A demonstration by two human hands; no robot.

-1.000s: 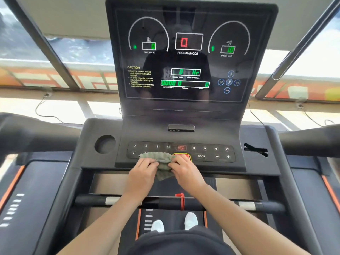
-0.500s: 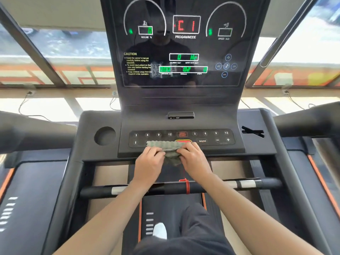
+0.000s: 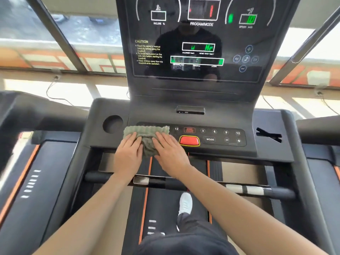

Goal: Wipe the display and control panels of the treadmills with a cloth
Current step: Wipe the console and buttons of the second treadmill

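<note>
A grey-green ribbed cloth (image 3: 147, 132) lies flat on the left half of the treadmill's control panel (image 3: 220, 136), covering its left buttons. My left hand (image 3: 128, 155) presses on the cloth's left part, fingers spread. My right hand (image 3: 170, 153) presses on its right part, just left of the red stop button (image 3: 189, 141). Above stands the dark glossy display (image 3: 198, 39), lit with green and red readouts.
A round cup hole (image 3: 112, 124) sits left of the panel and a slot (image 3: 269, 137) to its right. A black handlebar (image 3: 257, 191) crosses below my wrists. Neighbouring treadmills flank both sides. My white shoe (image 3: 185, 203) rests on the belt. Windows lie behind.
Both hands slid the cloth left along the control panel, uncovering the red stop button. The view shifted down and to the right, and the display readouts changed.
</note>
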